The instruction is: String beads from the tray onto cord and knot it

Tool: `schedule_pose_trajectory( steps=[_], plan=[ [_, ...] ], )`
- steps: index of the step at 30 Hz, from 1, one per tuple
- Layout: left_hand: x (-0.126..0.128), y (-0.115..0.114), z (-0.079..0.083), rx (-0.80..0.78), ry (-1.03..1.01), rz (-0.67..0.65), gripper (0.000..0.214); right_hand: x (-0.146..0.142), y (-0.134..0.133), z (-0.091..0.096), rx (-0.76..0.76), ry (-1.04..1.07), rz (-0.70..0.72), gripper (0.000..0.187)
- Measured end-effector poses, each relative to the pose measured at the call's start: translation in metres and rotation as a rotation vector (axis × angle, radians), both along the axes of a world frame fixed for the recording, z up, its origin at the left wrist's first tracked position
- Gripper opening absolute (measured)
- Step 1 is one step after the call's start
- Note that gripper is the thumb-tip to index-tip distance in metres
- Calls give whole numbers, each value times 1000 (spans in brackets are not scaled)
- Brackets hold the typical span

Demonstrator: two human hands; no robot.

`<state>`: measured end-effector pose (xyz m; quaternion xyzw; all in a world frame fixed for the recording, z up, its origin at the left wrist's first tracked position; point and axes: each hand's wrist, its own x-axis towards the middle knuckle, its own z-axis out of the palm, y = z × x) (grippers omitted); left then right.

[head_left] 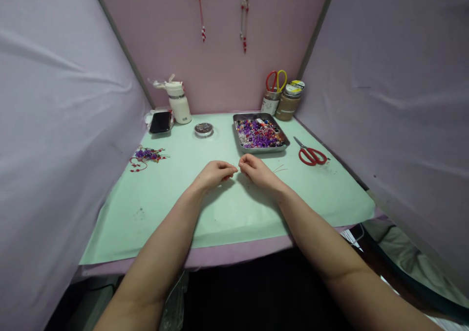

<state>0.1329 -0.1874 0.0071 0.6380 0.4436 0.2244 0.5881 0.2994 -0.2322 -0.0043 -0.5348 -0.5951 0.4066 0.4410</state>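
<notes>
My left hand [219,172] is closed in a pinch over the middle of the green mat. Its fingertips almost meet those of my right hand [255,168], which also pinches. Two fine ends of a thin cord [280,168] stick out past the right hand's far side, so the cord seems to run into that grip. What lies between the left fingertips is too small to make out. Just beyond the right hand stands a metal tray [262,150] full of purple, clear, red and dark beads [256,134].
Red-handled scissors [311,156] lie right; a spool [203,129] lies behind the hands. Finished beaded strings [148,155], a phone [160,122] and a white bottle [179,107] are left. Jars [288,107] stand back right. Fabric walls [384,77] enclose the green mat [234,213].
</notes>
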Motion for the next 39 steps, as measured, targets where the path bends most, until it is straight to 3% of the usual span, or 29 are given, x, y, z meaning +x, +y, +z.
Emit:
schedule_pose_trajectory(
  steps=[4, 10, 12, 15, 18, 22, 33, 36, 39],
  plan=[
    [-1, -1, 2, -118, -72, 20, 23, 1, 2, -3, 14, 3, 1, 15],
    [-3, 3, -5, -36, -54, 58, 23, 0, 3, -8, 21, 0, 0, 15],
    [-4, 4, -6, -8, -57, 81, 24, 0, 3, -9, 102, -65, -48, 17],
    [-5, 5, -6, 3, -47, 116, 27, -1, 2, -9, 356, -297, -166, 23],
    [-6, 6, -7, -6, -53, 128, 25, -2, -1, -9, 503, -532, -202, 17],
    [-5, 7, -8, -14, -105, 128, 22, -4, -2, -10, 492, -664, -150, 11],
    [-5, 14, -9, -158, -228, 224, 22, -1, -3, -8, 521, -715, -111, 22],
    [-4, 13, -10, -78, -176, 214, 23, -1, -3, -7, 543, -730, -109, 25],
    [-2, 10, -8, 153, -24, 140, 22, -1, -3, -6, 556, -707, -122, 25]
  ],
)
